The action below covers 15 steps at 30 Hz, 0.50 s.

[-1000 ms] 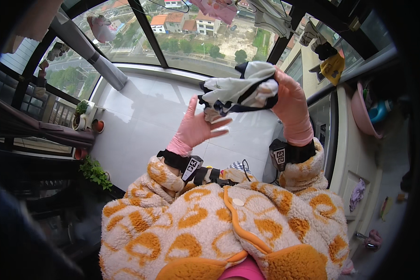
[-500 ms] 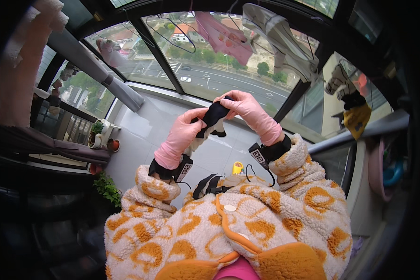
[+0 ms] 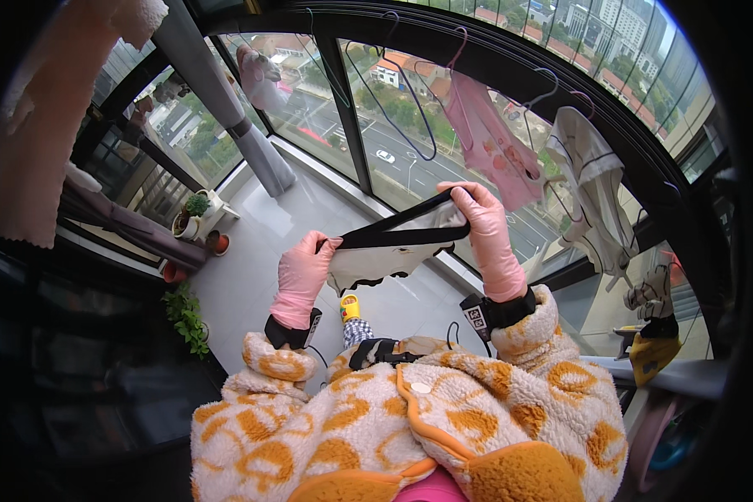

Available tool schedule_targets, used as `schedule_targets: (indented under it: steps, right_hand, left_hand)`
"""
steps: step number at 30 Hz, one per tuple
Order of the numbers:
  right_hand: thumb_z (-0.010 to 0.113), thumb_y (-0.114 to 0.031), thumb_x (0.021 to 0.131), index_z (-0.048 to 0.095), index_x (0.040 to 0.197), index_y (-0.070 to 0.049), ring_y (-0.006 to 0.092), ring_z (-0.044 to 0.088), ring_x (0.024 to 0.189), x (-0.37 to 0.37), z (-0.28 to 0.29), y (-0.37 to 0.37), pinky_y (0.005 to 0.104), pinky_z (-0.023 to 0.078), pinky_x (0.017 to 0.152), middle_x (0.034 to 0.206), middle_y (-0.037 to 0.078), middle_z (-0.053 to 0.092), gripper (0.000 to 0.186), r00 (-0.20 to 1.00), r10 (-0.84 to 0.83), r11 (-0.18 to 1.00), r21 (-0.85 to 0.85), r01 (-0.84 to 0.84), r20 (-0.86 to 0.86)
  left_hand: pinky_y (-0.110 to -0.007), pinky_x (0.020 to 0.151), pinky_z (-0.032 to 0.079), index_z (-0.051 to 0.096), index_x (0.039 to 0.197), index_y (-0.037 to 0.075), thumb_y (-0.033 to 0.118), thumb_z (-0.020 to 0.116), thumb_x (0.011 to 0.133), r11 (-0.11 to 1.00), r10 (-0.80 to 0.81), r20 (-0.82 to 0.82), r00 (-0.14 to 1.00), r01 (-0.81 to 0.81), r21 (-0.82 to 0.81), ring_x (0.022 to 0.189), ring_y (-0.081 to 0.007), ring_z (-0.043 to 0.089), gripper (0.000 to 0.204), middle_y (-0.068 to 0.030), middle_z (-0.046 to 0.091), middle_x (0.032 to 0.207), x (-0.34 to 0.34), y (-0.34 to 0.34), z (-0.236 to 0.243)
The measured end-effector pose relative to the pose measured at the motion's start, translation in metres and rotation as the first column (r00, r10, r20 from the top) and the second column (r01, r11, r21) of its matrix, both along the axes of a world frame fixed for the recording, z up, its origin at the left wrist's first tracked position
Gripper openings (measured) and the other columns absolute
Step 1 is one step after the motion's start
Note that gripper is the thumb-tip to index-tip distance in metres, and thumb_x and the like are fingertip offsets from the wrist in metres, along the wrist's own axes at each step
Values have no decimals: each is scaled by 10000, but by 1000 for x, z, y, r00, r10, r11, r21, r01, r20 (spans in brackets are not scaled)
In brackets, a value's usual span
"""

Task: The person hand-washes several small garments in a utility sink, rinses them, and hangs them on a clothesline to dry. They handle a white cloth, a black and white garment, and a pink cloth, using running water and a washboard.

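**Small garment stretched between two gloved hands**

The left hand (image 3: 303,272) in a pink rubber glove pinches one end of a small white cloth garment with a black band (image 3: 393,243); the right hand (image 3: 484,234), also gloved, pinches the other end higher up. The garment hangs taut between them, before the window, below a pink child's garment on a wire hanger (image 3: 489,142).

The black fisheye rim swallows all four corners of the frame. The fleece jacket (image 3: 410,435) is cut off at the lower edge. The left hand (image 3: 303,276) covers one end of the black-and-white garment (image 3: 393,247), the right hand (image 3: 487,234) the other, so its full shape cannot be told. At the upper left, a pale cloth (image 3: 38,125) hangs blurred and cropped. At the lower right, a pink object (image 3: 657,435) is half lost in shadow.
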State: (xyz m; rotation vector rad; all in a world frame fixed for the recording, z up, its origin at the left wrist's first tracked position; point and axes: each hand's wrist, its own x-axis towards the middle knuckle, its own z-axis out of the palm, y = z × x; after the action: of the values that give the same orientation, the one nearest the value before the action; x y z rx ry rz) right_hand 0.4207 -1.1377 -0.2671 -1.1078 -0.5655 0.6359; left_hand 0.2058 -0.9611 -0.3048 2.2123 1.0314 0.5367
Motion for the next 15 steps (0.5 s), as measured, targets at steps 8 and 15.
schedule_targets:
  steps: [8,15]
  right_hand:
    - [530,-243,944,639,955,-8,29,529,647,14,-17,103,177,434,589,792,-7,618,260,990,-137,986,-105,131,-47]
    - [460,-265,960,592,1095,-2,113,581,785,34,-75,216,268,477,727,883,23,619,324,883,-122,991,-105,83,-454]
  left_hand:
    - [-227,767,412,567,806,83,179,639,877,852,-126,584,802,390,-351,800,-92,512,139,37,553,747,24,141,-20]
    - [-471,1123,147,567,809,87,160,639,865,615,-572,530,625,755,-228,914,-128,591,117,-24,660,792,11,247,43]
